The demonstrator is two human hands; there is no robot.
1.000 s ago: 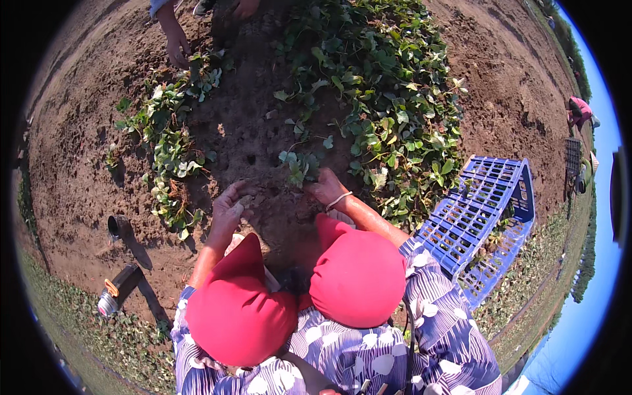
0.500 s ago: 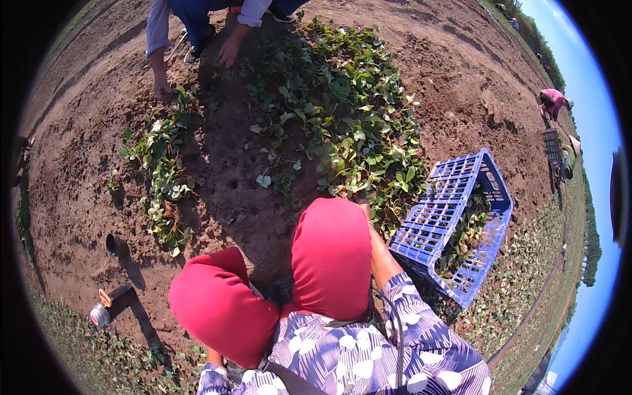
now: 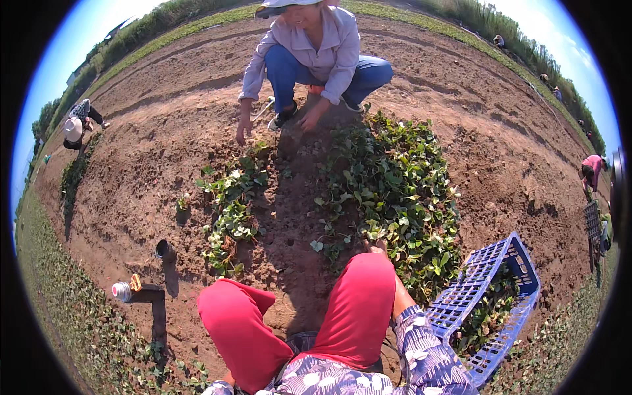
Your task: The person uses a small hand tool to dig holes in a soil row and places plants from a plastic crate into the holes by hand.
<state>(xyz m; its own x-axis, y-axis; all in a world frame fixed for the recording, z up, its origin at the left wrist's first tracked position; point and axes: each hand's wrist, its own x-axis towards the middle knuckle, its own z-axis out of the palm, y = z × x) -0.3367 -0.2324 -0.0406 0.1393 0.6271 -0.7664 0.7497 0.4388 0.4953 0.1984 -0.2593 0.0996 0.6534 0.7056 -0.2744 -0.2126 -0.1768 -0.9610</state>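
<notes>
My right hand (image 3: 378, 245) shows only in part past my right red-clad knee, at the near edge of a broad patch of leafy green plants (image 3: 401, 191). Its fingers are too hidden to read. A sliver of my left wrist (image 3: 228, 378) shows beside my left knee, and the hand itself is out of sight. Left of a bare strip of soil lies a narrower row of plants (image 3: 230, 210). By my right forearm a blue plastic crate (image 3: 484, 283) rests tilted on its side, with leafy plants inside it.
Opposite me a person (image 3: 309, 59) in a pale jacket squats, hands low over the soil. At the left are a dark cylindrical container (image 3: 163, 248) and a dark bottle-like object (image 3: 141, 293) with a silvery end. Other people (image 3: 594, 168) bend over the field farther off.
My view has tilted upward and shifted left, bringing the squatting person's upper body and the horizon into sight. More of my right hand shows past the knee. That person's hand has lifted off the plants.
</notes>
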